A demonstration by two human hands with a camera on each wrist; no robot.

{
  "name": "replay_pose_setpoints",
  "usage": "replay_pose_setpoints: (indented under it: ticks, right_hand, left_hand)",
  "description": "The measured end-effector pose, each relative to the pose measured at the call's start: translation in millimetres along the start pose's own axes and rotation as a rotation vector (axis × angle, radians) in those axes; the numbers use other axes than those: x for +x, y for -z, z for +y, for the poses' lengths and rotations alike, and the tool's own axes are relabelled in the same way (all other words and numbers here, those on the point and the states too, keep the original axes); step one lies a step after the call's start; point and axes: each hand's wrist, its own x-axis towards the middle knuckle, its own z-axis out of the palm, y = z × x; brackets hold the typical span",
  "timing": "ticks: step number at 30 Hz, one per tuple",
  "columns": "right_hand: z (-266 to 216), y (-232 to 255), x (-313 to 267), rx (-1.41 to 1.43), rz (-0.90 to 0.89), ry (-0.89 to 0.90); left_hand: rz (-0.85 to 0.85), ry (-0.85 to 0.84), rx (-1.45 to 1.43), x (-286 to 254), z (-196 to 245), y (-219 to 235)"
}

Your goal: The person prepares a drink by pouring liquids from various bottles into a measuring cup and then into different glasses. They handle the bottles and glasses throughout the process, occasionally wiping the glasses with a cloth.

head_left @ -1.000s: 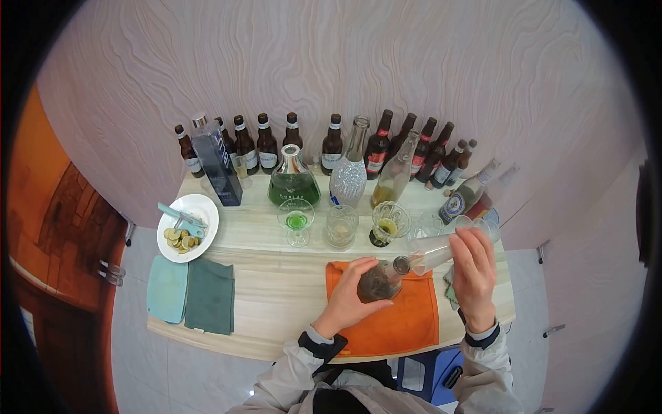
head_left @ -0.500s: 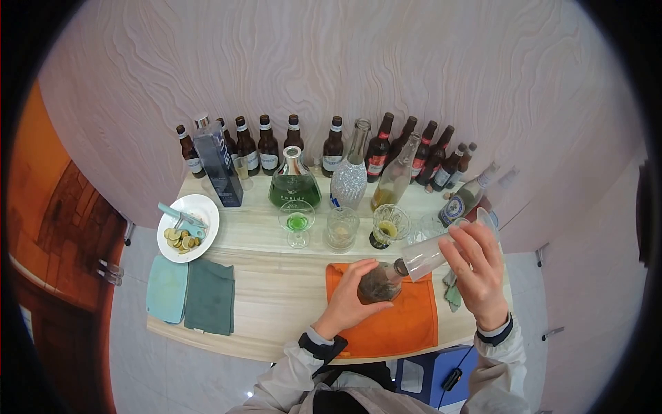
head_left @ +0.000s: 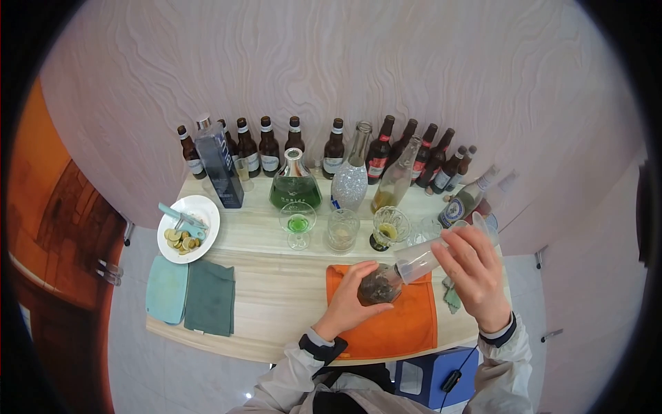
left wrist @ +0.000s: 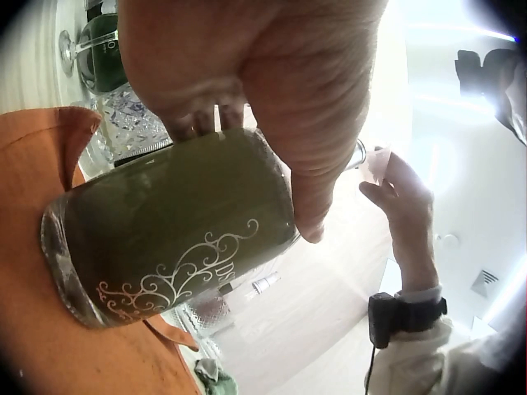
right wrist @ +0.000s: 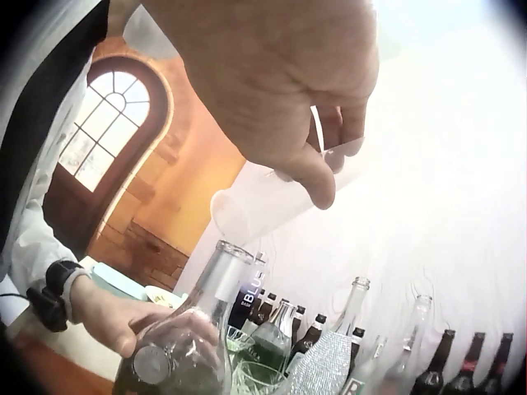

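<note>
My left hand [head_left: 348, 297] grips a glass bottle [head_left: 378, 286] by its body, over an orange cloth [head_left: 407, 328]. White scrollwork and dark greenish contents show on the bottle [left wrist: 165, 234] in the left wrist view. The fingers of my right hand [head_left: 479, 283] hold a clear plastic cylinder [head_left: 418, 262], tilted with its open end down toward the bottle. From the right wrist, the cylinder's rim [right wrist: 226, 216] appears right at the bottle's mouth [right wrist: 236, 248]. In the head view the cylinder's end overlaps the bottle's neck and hides its mouth.
Behind my hands stand a stemmed glass [head_left: 298, 219] with green liquid, a tumbler [head_left: 341, 233] and a fluted glass [head_left: 390, 224]. Several bottles line the wall, among them a green decanter [head_left: 295, 190]. At left lie a plate [head_left: 210, 241] with lime slices, a board [head_left: 165, 290] and a dark-green cloth [head_left: 210, 297].
The cylinder's open end has come left over the bottle's mouth, while my right forearm has swung outward to the right. My left hand keeps the bottle in nearly the same place.
</note>
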Motion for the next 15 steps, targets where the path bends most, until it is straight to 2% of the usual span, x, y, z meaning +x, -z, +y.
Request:
replay_pose_setpoints:
  ticks: [6,12,15]
  right_hand:
    - [2,-1,-5,0.004,-0.011,-0.033]
    - [-7,-14,-22,0.05,0.012,-0.178]
    - [-17,-32,-55,0.251,0.062,-0.489]
  left_hand:
    - [0.002,-0.005,0.003,-1,-2,0]
    - [-0.004,0.002,0.01,0,0,-2]
    - [-0.019,0.008,0.034,-1,0,0]
